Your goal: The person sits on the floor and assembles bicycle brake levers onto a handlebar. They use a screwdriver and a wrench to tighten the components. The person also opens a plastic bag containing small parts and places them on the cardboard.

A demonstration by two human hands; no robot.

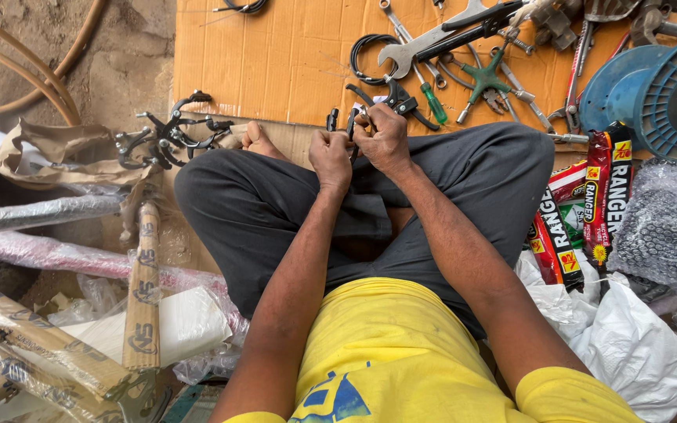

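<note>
You have both hands closed around a small black brake part [352, 119] held out over your crossed legs, at the near edge of the cardboard sheet [276, 55]. Your left hand [331, 157] has its grip clenched on the near side of the part; your right hand [385, 139] has its fingers pinched tight on the top of it. What the fingertips are working on is hidden behind your knuckles.

The part is small and both grips are crowded onto it, so I judge a slip could drop it into your lap or among the wrappings beside you, where a black piece would be hard to find. Pinched fingers are a risk too if a sprung arm snaps shut. The black pliers [397, 100] lie just beyond your right hand, and the green-handled screwdriver [431, 98] near them; a jerk forward could knock them.

As for containers: the white sack [628, 345] at your right is crumpled and its contents cannot be seen. The clear bag [667, 227] beside it holds what looks like dark chain. The red and black packets [581, 211] are shut. The torn paper wrapping [64, 153] at your left has black brake arms [162, 137] lying on it.
</note>
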